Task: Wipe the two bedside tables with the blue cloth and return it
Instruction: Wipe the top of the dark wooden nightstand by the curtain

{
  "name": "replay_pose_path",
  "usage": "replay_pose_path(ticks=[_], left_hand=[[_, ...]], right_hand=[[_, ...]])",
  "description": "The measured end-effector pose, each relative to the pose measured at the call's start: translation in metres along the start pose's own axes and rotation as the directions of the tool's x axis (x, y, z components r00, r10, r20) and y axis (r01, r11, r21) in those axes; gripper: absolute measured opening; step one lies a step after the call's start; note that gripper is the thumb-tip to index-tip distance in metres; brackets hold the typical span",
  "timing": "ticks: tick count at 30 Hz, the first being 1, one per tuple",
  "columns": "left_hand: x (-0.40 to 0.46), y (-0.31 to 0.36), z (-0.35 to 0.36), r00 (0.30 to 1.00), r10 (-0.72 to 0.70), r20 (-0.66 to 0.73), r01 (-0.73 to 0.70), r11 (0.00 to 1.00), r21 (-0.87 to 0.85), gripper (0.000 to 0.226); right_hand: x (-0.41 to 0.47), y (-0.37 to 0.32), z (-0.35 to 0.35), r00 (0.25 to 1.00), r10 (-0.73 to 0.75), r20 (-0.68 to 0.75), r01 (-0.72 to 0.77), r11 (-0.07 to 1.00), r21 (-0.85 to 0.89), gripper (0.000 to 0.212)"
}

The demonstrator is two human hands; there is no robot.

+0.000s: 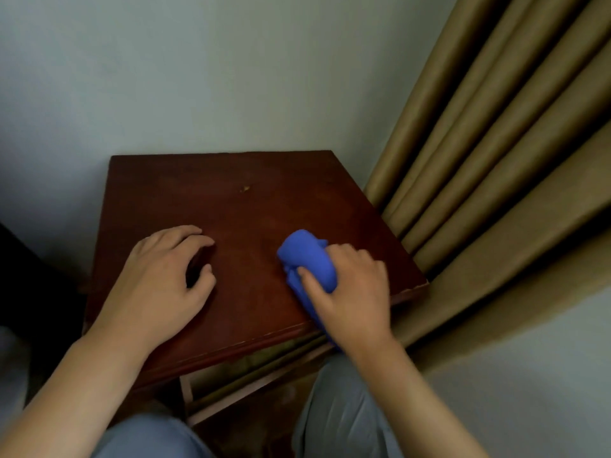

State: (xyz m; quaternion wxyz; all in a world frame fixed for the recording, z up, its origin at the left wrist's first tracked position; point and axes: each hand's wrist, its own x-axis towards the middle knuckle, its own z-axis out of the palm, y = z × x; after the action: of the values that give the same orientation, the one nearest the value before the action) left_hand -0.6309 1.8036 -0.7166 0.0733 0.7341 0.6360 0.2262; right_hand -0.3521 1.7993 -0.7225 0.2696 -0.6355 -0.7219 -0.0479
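A dark red-brown wooden bedside table stands in a corner below me. My right hand grips a bunched blue cloth and presses it on the table top near the front right. A tail of the cloth hangs past the front edge under my wrist. My left hand rests on the table top at the front left, fingers curled and apart, holding nothing.
A pale wall backs the table. Tan curtain folds hang close against the table's right side. A small light speck marks the table top near the back. My knees in grey trousers are under the front edge. A dark shape lies at left.
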Motion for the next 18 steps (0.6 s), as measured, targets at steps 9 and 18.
replay_pose_path(ticks=[9,18], left_hand=[[0.01,0.021,-0.002,0.998,0.035,0.054,-0.037,0.998,0.049,0.048],[0.066,0.051,0.015,0.959,0.22,0.179,-0.235,0.97,0.067,0.048]], right_hand=[[-0.006,-0.031,0.007,0.982,-0.161,0.096,0.149,0.981,0.123,0.033],[0.023,0.123,-0.031,0.994,0.101,0.044,-0.106,0.987,0.118,0.035]])
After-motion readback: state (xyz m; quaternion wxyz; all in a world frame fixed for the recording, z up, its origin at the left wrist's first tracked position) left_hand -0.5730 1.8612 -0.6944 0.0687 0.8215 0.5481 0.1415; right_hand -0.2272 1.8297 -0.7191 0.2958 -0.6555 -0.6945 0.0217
